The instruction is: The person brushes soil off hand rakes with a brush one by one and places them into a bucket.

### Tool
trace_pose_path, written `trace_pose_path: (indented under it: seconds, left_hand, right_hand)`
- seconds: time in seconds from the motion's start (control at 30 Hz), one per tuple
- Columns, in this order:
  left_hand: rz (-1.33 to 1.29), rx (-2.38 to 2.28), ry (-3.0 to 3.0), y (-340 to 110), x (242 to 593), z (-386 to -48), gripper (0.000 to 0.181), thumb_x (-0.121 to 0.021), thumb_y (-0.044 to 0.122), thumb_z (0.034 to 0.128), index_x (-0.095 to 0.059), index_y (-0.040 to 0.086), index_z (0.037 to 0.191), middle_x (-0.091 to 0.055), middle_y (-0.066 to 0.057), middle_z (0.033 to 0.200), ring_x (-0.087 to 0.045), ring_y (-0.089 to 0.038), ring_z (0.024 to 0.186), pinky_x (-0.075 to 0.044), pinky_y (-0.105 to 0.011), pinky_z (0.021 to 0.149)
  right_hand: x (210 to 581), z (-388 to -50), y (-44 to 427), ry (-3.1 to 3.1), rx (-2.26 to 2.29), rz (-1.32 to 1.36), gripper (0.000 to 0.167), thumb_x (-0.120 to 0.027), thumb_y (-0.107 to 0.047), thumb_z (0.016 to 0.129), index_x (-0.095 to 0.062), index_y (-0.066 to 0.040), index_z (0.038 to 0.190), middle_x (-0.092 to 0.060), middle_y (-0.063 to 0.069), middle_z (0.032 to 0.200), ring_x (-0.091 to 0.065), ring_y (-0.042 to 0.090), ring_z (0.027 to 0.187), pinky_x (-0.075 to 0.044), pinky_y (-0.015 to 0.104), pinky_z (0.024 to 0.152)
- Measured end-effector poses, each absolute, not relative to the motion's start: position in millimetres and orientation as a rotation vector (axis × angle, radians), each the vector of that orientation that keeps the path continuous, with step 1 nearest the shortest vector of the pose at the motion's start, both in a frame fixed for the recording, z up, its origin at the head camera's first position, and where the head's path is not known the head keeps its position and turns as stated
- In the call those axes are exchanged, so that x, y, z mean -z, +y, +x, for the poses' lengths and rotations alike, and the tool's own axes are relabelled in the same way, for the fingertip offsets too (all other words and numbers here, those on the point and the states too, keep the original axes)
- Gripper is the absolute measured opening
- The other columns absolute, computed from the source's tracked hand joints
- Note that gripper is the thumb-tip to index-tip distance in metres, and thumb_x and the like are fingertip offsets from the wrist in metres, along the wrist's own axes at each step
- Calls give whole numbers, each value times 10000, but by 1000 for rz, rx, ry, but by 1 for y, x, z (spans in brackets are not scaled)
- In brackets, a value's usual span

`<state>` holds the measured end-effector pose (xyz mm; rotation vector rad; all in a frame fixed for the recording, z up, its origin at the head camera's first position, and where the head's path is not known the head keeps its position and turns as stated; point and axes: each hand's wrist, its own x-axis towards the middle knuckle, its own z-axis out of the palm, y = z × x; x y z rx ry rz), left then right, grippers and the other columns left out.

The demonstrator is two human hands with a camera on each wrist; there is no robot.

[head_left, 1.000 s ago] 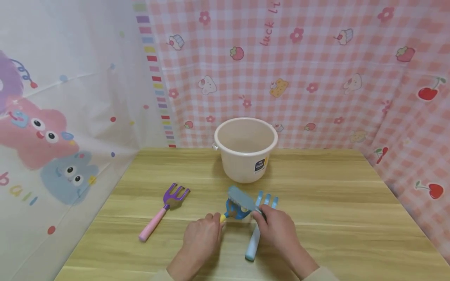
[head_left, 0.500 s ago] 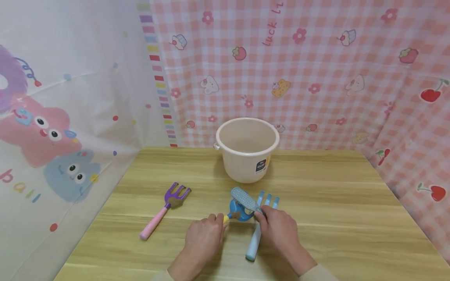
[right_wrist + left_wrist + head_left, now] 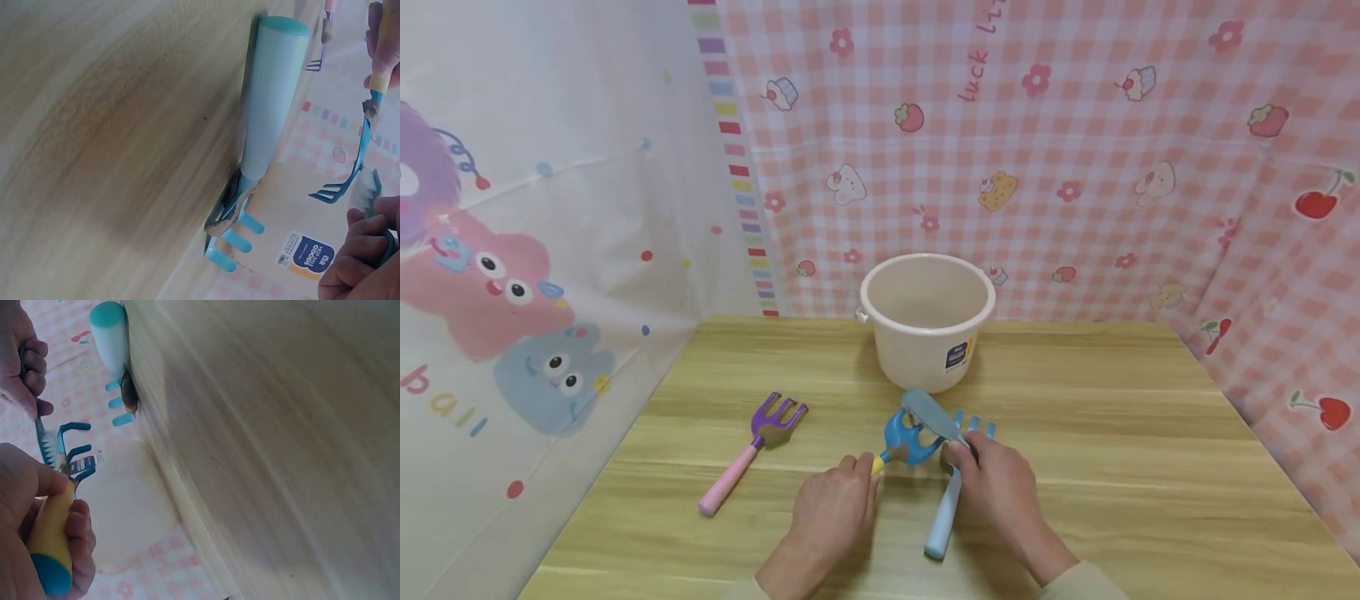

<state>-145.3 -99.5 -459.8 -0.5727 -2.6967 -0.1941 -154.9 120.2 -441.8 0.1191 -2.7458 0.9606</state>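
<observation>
My left hand (image 3: 835, 508) grips the yellow handle (image 3: 53, 531) of a small garden hand fork, whose blue tines (image 3: 904, 440) point right, with brown dirt near the neck. A grey-blue scrubbing brush (image 3: 927, 412) is held by its handle in my right hand (image 3: 997, 487). Its white bristles (image 3: 49, 450) face the blue fork head in the left wrist view, close against it; whether they touch is hard to tell. Beneath my right hand lies a light-blue hand fork (image 3: 945, 512), with brown dirt at its neck in the right wrist view.
Behind the hands stands a cream bucket (image 3: 917, 358) with a dark label. To the left, a hand fork with purple tines and a pink handle (image 3: 730, 477) lies on the wooden table (image 3: 1120, 467), brown dirt at its neck. Patterned cloths hang around the table.
The brush has tilted back and forth and shifted slightly right over the blue fork head. The fork has turned a little in my left hand. The bucket and the other forks stay put.
</observation>
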Motion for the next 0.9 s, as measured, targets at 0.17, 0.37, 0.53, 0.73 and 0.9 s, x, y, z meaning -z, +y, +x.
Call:
trace_pose_path:
  seconds: [0.17,0.37,0.53,0.73,0.9]
  left_hand:
    - [-645,249,-2695,-101,460,-147,287,-705,164,894,-601,2,1108,-555,-46,717,-499,-135,506,-369,-231,412]
    - [-731,151,-2684,-103,459,-148,358,-717,212,904,-595,20,1180,-591,-40,725,-492,-116,469,-350,-215,390]
    - [-733,89,-2628,-103,458,-148,358,-712,254,913,-622,52,1195,-602,-27,723,-481,-100,452,-309,-200,370]
    - [-737,130,-2597,-103,460,-147,339,-714,234,909,-635,44,1178,-604,-38,711,-500,-113,456,-327,-212,373]
    - [-745,173,-2580,-104,462,-147,336,-720,224,901,-639,39,1168,-597,-39,700,-489,-113,452,-333,-213,380]
  right_hand:
    - [438,-152,120,-2716,-929,139,178,-631,-260,983,-630,-144,848,-483,-65,605,-427,119,531,-342,303,485]
    - [439,-151,118,-2715,-917,161,192,-655,-241,965,-601,-162,798,-434,-78,574,-398,115,513,-327,292,474]
    - [443,-152,116,-2725,-863,212,250,-660,-232,957,-543,-186,742,-423,-80,569,-413,129,526,-330,298,464]
    - [444,-156,117,-2767,-815,141,242,-649,-248,963,-553,-173,754,-440,-48,584,-429,146,534,-336,306,466]
    - [447,-160,120,-2798,-794,123,272,-644,-264,969,-528,-166,744,-445,-42,591,-423,145,528,-337,305,469]
